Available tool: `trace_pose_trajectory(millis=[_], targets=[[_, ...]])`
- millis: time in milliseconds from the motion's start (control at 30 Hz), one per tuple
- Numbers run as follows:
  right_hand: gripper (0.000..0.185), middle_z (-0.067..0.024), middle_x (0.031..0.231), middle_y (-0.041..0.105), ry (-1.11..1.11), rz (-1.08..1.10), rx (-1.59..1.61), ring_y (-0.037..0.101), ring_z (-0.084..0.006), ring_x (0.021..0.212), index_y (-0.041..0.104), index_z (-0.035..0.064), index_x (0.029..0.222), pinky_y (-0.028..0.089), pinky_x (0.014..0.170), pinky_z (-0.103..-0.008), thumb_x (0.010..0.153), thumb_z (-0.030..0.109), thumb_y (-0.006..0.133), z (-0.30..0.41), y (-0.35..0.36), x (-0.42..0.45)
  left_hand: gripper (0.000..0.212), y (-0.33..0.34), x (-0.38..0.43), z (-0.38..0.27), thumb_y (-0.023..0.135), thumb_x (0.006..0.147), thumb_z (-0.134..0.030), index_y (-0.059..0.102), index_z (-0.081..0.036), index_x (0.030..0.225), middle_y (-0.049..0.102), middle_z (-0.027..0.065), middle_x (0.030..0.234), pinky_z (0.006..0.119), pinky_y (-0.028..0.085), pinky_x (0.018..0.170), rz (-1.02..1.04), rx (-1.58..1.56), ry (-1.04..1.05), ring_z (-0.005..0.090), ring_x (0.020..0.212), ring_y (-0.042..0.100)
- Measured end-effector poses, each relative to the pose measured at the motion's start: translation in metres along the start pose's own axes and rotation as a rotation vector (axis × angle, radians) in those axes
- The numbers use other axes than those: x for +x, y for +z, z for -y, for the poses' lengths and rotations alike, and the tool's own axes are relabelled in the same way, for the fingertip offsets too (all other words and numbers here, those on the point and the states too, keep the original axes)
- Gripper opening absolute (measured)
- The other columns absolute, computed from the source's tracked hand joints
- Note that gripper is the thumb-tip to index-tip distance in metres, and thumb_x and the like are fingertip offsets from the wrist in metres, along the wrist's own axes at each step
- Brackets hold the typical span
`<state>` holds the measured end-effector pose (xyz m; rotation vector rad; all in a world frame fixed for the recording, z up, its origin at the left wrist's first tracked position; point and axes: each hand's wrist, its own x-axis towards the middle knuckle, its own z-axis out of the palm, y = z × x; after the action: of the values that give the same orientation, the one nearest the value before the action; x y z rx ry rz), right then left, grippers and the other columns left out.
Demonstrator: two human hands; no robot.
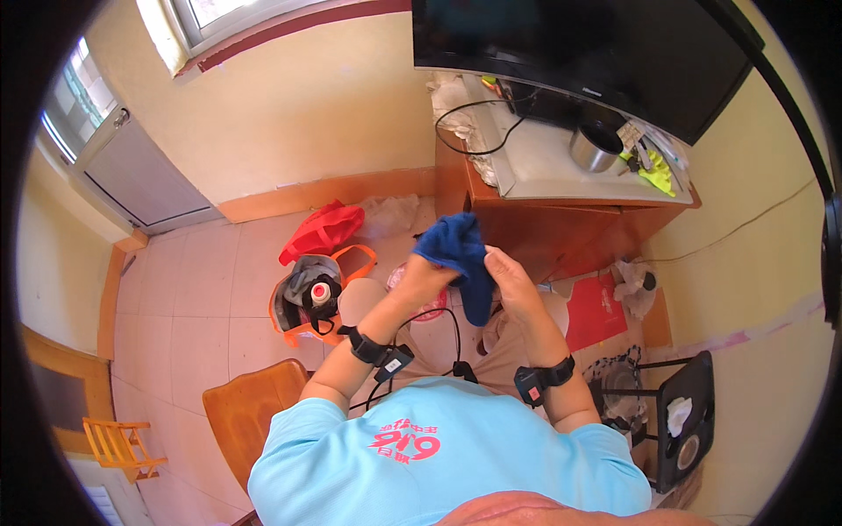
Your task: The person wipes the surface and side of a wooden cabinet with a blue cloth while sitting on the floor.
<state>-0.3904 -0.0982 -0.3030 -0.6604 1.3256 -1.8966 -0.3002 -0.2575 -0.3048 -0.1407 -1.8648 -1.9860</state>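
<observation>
A dark blue cloth, bunched at its top with a flap hanging down, is held up in front of me above my knees. My left hand reaches up into or behind its left part, so the fingers are covered by the fabric. At the cloth's right edge, my right hand pinches it between thumb and fingers. Black straps with small boxes sit on both forearms. Below the cloth, a pink plastic thing shows partly between my legs.
Ahead stands a wooden cabinet with a television and a metal cup. On the floor at left are an orange-trimmed bag and a red bag. A wooden chair stands left, a black folding stool right.
</observation>
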Motion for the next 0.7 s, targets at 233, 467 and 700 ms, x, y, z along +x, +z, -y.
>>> trace_pose_trajectory(millis=[233,467,700], targets=[[0.039,-0.0075,0.113,0.062,0.043,-0.047,-0.068,0.058,-0.0162,0.105,0.054,0.0030,0.128,0.046,0.092,-0.0292,0.093,0.018,0.063,-0.009,-0.042,0.001,0.035,-0.029,0.000,-0.015,0.063,0.083,0.002,0.056,0.000,0.118,0.065,0.0038,0.105,0.028,0.049,0.087,-0.211,-0.104,-0.122,0.0116,0.098,0.060],[0.080,-0.0081,0.140,0.045,-0.146,0.139,-0.147,0.046,-0.0155,0.125,0.028,0.0062,0.148,0.038,0.104,-0.0316,0.081,0.001,0.071,-0.005,-0.006,0.000,0.037,-0.008,0.011,-0.024,0.062,0.088,-0.015,0.056,0.000,0.121,0.060,0.0071,0.113,0.031,0.043,0.092,0.275,0.237,-0.458,0.0141,0.104,0.053],[0.048,-0.0059,0.116,0.063,-0.193,-0.065,-0.223,0.059,-0.0119,0.103,0.054,0.0006,0.128,0.047,0.092,-0.0277,0.081,-0.010,0.061,0.039,-0.023,-0.012,0.032,-0.052,0.059,-0.077,0.067,0.090,-0.026,0.065,-0.001,0.109,0.070,0.0075,0.081,0.034,0.053,0.077,0.388,0.132,-0.472,0.0175,0.077,0.064]])
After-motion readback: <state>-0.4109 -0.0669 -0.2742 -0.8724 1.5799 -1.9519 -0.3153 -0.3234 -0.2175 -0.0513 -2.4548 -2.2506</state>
